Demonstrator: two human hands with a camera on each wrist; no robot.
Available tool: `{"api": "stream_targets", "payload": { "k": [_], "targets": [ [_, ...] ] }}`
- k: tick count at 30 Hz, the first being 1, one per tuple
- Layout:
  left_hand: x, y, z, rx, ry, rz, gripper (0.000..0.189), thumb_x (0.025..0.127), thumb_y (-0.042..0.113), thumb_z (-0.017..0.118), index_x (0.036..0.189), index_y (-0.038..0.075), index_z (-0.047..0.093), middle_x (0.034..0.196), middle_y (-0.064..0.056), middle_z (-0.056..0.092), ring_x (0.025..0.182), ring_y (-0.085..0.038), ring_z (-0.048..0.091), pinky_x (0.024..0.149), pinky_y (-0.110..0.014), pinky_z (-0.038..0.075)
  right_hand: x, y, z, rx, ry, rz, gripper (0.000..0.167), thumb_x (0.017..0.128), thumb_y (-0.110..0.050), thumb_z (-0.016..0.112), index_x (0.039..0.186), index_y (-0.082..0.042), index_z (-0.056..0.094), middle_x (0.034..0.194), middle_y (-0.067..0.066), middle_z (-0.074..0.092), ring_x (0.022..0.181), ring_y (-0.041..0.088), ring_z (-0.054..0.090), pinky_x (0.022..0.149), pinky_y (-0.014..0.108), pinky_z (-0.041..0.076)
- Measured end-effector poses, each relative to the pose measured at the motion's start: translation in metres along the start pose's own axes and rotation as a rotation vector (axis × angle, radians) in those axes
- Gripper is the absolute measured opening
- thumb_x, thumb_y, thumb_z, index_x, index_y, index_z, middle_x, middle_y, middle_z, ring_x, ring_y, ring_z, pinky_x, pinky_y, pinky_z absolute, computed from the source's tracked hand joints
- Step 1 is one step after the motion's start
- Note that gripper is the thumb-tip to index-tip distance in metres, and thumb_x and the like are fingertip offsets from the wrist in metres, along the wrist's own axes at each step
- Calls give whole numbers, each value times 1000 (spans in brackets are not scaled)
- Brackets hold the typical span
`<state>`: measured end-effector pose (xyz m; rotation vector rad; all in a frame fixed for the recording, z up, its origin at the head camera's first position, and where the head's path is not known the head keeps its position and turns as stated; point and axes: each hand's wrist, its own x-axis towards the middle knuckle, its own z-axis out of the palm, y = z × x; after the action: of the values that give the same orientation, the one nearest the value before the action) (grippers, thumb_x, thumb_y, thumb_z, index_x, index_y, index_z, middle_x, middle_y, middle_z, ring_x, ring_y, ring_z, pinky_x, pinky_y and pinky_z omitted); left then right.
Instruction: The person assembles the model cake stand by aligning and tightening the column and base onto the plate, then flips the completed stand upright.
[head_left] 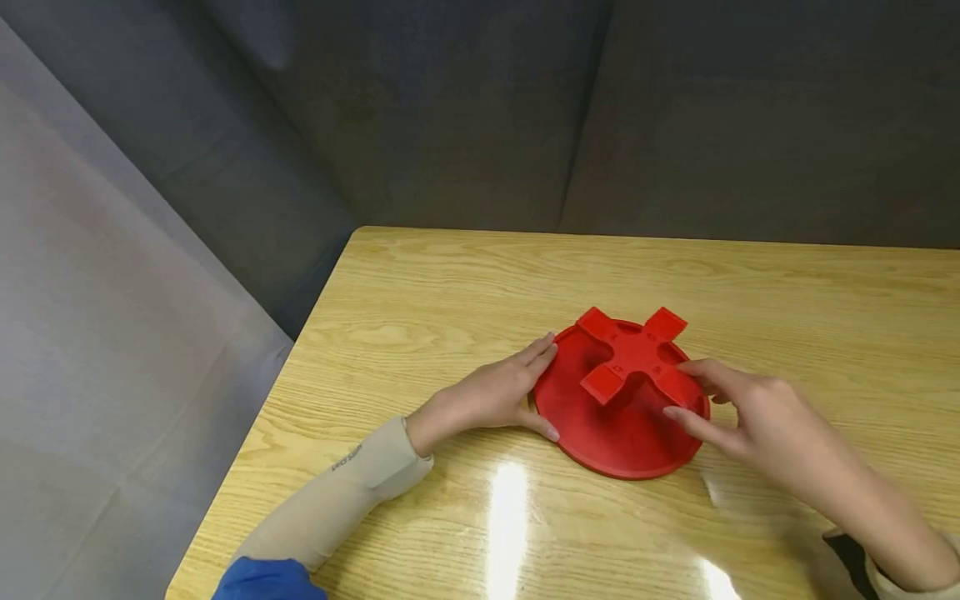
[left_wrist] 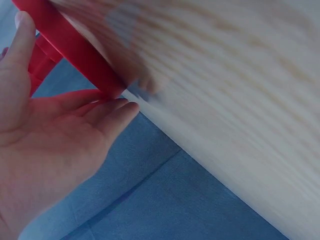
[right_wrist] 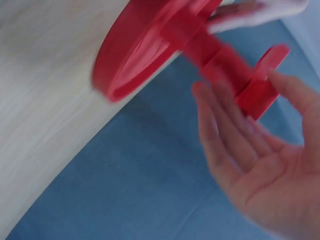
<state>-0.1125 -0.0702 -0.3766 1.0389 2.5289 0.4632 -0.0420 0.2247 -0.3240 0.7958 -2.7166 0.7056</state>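
Note:
A round, shallow red tray-like disc (head_left: 600, 442) with a raised rim lies on the wooden table. Above it is a red cross-shaped piece (head_left: 633, 354) with wide arms bearing small marks. My left hand (head_left: 491, 396) touches the disc's left rim, fingers fairly straight and thumb spread toward the front. With my right hand (head_left: 757, 417) I hold the cross's near right arm between thumb and fingers. The right wrist view shows the thumb on one side of the red piece (right_wrist: 227, 65) and the fingers (right_wrist: 220, 130) on the other. Whether the cross is attached to the disc is unclear.
The light wooden table (head_left: 420, 292) has its left edge and back edge in view. A dark grey curtain (head_left: 465, 117) hangs behind it, and a paler cloth (head_left: 112, 333) is at the left. Bright reflections lie on the near tabletop.

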Motion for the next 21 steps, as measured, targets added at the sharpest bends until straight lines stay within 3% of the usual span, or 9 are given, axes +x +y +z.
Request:
{"api": "stream_targets", "payload": {
  "k": [5, 11, 16, 21],
  "targets": [
    [-1, 1, -1, 1, 4, 2, 115, 78, 58, 75, 155, -2, 14, 163, -12, 5, 148, -19, 12, 113, -25, 26, -4, -21, 6, -43, 14, 106, 45, 73, -20, 87, 107, -2, 64, 70, -5, 64, 53, 3, 53, 44, 20, 43],
    [-1, 2, -2, 6, 0, 4, 114, 78, 58, 74, 155, -3, 15, 163, -13, 6, 148, -19, 12, 113, -25, 25, -4, -29, 7, -18, -13, 207, 46, 77, -24, 85, 109, 1, 64, 70, -4, 65, 55, 4, 54, 45, 22, 45],
    [-1, 3, -2, 12, 5, 3, 114, 78, 58, 74, 154, -3, 15, 163, -13, 6, 148, -19, 12, 113, -25, 25, -4, -30, 7, -19, -2, 208, 46, 76, -24, 85, 109, 0, 64, 69, -5, 65, 55, 5, 55, 45, 22, 44],
    [-1, 2, -2, 21, 4, 4, 115, 78, 59, 74, 155, -2, 14, 163, -13, 6, 149, -19, 11, 114, -25, 24, -6, -24, 0, 9, -8, 195, 52, 73, -32, 88, 110, -3, 66, 77, -2, 70, 60, 12, 63, 51, 26, 52]
  ]
}}
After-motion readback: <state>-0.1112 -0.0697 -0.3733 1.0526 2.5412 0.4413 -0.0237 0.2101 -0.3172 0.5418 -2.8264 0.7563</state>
